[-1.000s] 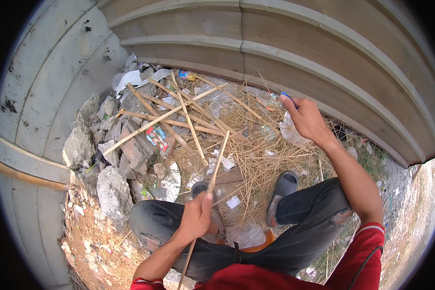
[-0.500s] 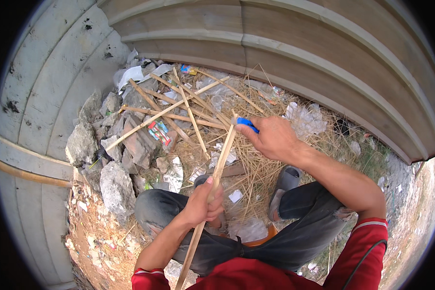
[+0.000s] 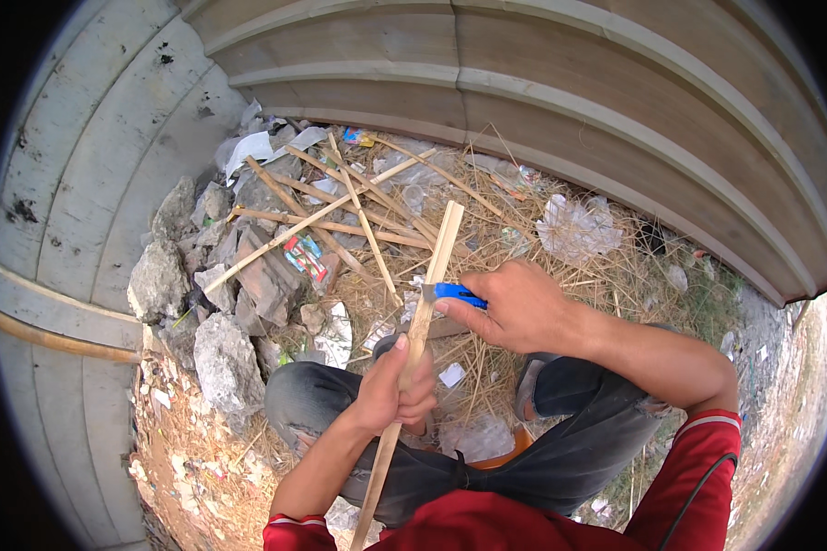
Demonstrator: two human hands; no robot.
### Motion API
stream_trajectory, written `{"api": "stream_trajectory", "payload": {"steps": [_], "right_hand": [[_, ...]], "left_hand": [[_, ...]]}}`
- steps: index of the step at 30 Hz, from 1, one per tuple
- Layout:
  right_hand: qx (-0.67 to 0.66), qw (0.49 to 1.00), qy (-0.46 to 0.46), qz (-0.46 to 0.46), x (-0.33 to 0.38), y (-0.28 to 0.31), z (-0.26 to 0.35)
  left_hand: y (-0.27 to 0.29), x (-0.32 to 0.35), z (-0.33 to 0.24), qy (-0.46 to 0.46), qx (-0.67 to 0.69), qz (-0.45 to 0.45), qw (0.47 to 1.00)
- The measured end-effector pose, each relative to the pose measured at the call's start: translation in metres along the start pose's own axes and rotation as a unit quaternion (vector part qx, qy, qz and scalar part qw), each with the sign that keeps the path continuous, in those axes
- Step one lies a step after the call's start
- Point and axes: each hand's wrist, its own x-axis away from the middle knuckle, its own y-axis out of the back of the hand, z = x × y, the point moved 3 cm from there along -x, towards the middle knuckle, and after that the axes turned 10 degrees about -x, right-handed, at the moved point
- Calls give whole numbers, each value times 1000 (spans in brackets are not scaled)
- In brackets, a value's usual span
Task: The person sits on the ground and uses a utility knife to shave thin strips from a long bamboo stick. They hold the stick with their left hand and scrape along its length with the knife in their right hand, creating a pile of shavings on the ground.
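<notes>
My left hand (image 3: 397,389) is wrapped round a long pale wooden stick (image 3: 442,248) at about its middle. The stick slants up and away from my lap, its lower end running past my red shirt. In my right hand (image 3: 528,308) is a blue utility knife (image 3: 461,294), held with the thumb along its side. Its blade lies against the stick, a short way above my left hand. The wood above the blade looks lighter and flat-faced.
Several wooden sticks (image 3: 365,220) lie crossed on dry straw and litter ahead. Broken rocks (image 3: 225,358) are heaped at the left. A ribbed metal wall (image 3: 570,110) curves across the back, and pale panels (image 3: 83,184) stand at the left. Crumpled clear plastic (image 3: 579,228) lies at right.
My right hand has drawn the knife down along the stick toward me, from near its tip to just above my left hand. My left hand keeps its grip.
</notes>
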Motion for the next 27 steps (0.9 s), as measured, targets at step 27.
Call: {"api": "stream_trajectory", "payload": {"steps": [27], "right_hand": [[-492,859,-111,-85,-30,1,-45]], "left_hand": [[1,-9,11,6,37,75,996]]}}
